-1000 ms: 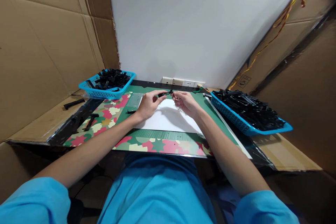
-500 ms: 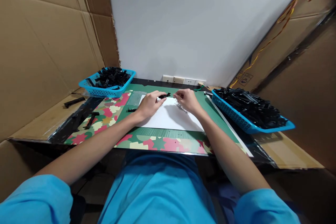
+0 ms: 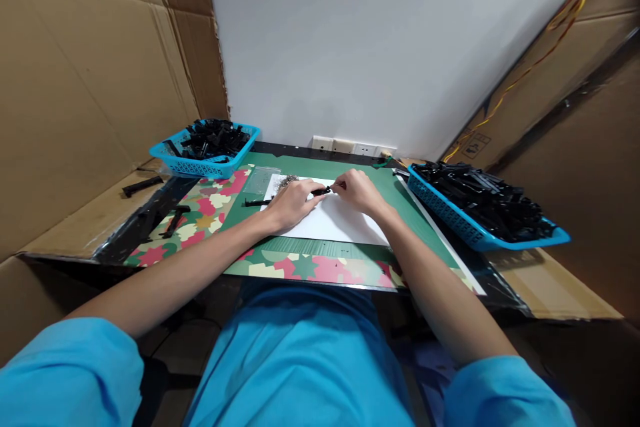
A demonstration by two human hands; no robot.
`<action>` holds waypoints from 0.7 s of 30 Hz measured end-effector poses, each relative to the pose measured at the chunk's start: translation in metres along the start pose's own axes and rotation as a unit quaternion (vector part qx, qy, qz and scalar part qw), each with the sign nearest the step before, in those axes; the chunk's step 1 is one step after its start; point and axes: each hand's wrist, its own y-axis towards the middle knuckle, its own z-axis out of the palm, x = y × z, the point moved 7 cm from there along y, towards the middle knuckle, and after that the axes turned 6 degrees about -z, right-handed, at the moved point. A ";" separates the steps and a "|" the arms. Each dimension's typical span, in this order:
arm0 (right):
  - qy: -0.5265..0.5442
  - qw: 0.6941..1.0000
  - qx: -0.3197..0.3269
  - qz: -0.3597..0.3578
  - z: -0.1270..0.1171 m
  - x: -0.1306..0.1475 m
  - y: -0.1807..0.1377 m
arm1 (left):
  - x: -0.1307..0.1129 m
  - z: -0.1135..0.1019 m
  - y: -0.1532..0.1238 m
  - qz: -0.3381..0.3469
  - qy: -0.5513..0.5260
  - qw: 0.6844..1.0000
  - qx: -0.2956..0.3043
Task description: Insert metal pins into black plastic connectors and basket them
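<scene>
My left hand (image 3: pixel 291 203) and my right hand (image 3: pixel 359 191) meet over a white sheet (image 3: pixel 330 223) on the green mat (image 3: pixel 320 170). Between them sits a small black plastic part (image 3: pixel 321 191). The left hand's fingers pinch one end of it. The right hand's fingertips are closed at its other end, and I cannot make out whether they hold something small of their own. A little heap of tiny silvery pieces (image 3: pixel 287 180) lies on the sheet just beyond the left hand.
A blue basket (image 3: pixel 207 155) of black parts stands at the back left, a longer blue basket (image 3: pixel 485 213) of black parts at the right. Loose black parts (image 3: pixel 176 219) lie on the patterned mat; another (image 3: pixel 142 185) rests on the cardboard. Cardboard walls stand left and right.
Both hands have come down from above the sheet to rest on it, still with the black part between them. The view has shifted slightly, so the silvery heap now shows behind the left hand.
</scene>
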 end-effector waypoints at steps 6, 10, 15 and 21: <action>-0.022 0.999 0.033 0.000 0.005 -0.001 -0.002 | 0.005 0.004 0.001 -0.014 -0.011 1.000 0.004; -0.025 0.999 0.026 0.005 0.005 -0.001 -0.002 | 0.006 0.004 0.001 -0.018 -0.018 1.000 0.005; -0.026 0.999 0.020 0.006 0.009 0.001 -0.001 | 0.007 0.004 0.000 -0.016 -0.026 0.999 0.008; -0.025 1.000 0.016 -0.002 0.012 0.005 -0.003 | 0.005 0.004 0.002 -0.004 -0.040 0.999 0.020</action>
